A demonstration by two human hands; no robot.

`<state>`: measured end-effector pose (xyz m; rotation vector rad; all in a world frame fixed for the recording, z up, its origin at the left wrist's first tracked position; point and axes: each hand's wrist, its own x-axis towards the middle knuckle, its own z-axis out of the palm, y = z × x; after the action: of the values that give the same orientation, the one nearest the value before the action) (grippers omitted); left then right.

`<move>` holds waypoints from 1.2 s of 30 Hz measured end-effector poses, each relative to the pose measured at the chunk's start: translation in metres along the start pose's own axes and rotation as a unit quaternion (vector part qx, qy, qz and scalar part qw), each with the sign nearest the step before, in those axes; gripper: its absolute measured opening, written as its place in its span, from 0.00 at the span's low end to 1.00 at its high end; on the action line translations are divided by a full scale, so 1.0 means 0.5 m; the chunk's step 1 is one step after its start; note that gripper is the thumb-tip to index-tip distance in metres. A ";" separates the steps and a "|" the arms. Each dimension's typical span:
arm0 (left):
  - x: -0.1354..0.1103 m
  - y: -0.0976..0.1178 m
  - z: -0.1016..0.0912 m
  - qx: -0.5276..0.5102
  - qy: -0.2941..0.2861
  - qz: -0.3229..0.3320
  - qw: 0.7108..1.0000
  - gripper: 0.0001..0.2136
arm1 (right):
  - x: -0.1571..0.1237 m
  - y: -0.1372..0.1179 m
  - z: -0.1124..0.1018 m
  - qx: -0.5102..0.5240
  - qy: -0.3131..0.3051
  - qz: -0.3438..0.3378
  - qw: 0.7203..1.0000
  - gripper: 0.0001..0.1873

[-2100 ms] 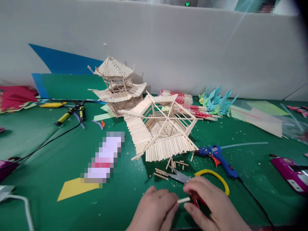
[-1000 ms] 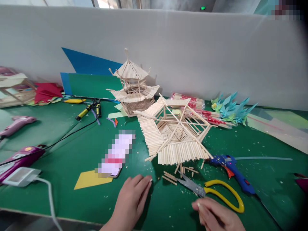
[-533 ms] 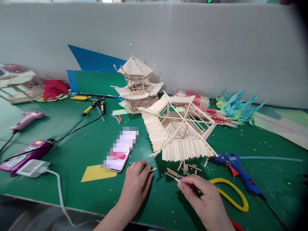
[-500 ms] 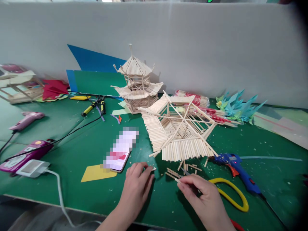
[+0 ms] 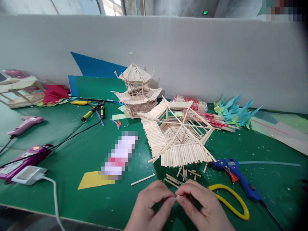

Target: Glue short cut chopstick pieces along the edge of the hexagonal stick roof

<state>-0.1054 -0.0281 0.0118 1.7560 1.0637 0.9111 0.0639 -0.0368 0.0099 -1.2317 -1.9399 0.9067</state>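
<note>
My left hand (image 5: 155, 205) and my right hand (image 5: 201, 205) meet at the fingertips near the table's front, both pinching a small pale wooden stick piece (image 5: 177, 197); most of it is hidden by the fingers. Just beyond them lie several cut stick pieces (image 5: 172, 180). A longer loose stick (image 5: 143, 179) rests left of my left hand. Scissors with a yellow loop handle (image 5: 244, 205) lie partly under my right hand, which hides their middle. Behind the hands stands an unfinished stick roof frame (image 5: 185, 154), open on its right side.
A stick pagoda (image 5: 136, 96) stands behind. At right lies a blue glue gun (image 5: 240, 173); at left, a pink glue gun (image 5: 25, 125), a purple power strip (image 5: 26, 160) and a white charger (image 5: 30, 175). A phone (image 5: 120, 154) overlaps yellow paper (image 5: 91, 180). Bundled sticks (image 5: 190, 102) lie behind.
My left hand has moved right, from beside the loose stick to my right hand's fingertips. That stick now lies uncovered. The view has tilted up slightly.
</note>
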 end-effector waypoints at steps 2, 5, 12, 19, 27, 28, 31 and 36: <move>0.002 -0.002 0.000 -0.072 -0.013 -0.072 0.995 0.07 | 0.002 -0.002 0.001 -0.008 -0.008 0.016 1.000 0.07; 0.004 -0.010 0.006 -0.206 -0.024 -0.192 0.959 0.09 | 0.002 0.000 0.004 -0.016 -0.017 0.026 0.999 0.10; 0.002 -0.027 0.024 -0.394 -0.041 -0.337 0.854 0.15 | 0.001 0.014 0.012 0.018 -0.020 0.007 1.000 0.12; 0.004 -0.036 0.039 -0.448 -0.006 -0.338 0.827 0.16 | -0.017 0.023 0.008 0.043 0.130 0.092 0.986 0.09; 0.012 -0.018 0.031 -0.509 0.080 -0.337 0.788 0.10 | -0.172 0.224 -0.141 -0.235 0.328 0.282 0.870 0.20; 0.013 -0.016 0.030 -0.514 0.084 -0.335 0.785 0.09 | -0.190 0.246 -0.155 -0.271 0.325 0.290 0.858 0.20; 0.013 -0.012 0.032 -0.521 0.087 -0.330 0.782 0.07 | -0.222 0.287 -0.178 -0.340 0.265 0.322 0.843 0.21; 0.010 -0.007 0.027 -0.514 0.103 -0.335 0.783 0.08 | -0.220 0.318 -0.190 -0.320 0.190 0.355 0.857 0.21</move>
<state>-0.0929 -0.0267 0.0045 0.3213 0.9220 0.9367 0.2535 -0.0689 -0.0874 -2.4090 -1.4846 0.2507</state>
